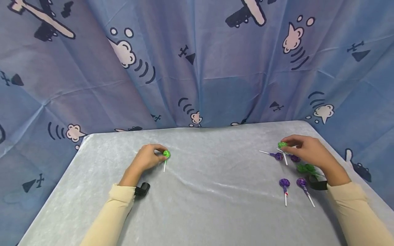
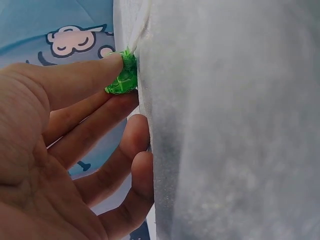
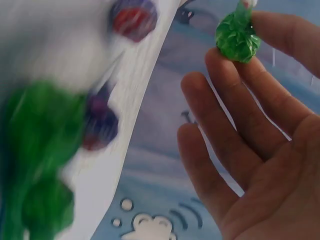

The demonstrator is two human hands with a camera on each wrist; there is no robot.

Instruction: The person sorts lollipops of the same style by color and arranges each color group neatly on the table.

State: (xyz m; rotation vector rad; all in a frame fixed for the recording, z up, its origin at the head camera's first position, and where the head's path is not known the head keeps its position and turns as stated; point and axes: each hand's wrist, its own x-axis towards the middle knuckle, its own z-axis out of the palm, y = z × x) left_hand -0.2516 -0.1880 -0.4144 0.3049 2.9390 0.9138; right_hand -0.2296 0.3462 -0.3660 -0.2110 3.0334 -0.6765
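Observation:
On the left side of the table, my left hand (image 1: 147, 158) pinches the green-wrapped head of a lollipop (image 1: 166, 153) between thumb and fingers. Its white stick points toward me, and the head (image 2: 126, 79) is close to the cloth in the left wrist view. At the far right, my right hand (image 1: 304, 149) pinches another green lollipop (image 1: 282, 145) by its head, above several others. The right wrist view has this lollipop (image 3: 238, 37) between thumb and fingertips, with the other fingers spread.
Purple lollipops (image 1: 278, 156) lie under and beside the right hand, and green ones (image 1: 305, 168) under its wrist. Nearer me are two more purple lollipops (image 1: 284, 183). A pale cloth (image 1: 209, 191) covers the table; a blue patterned curtain (image 1: 197, 68) hangs behind.

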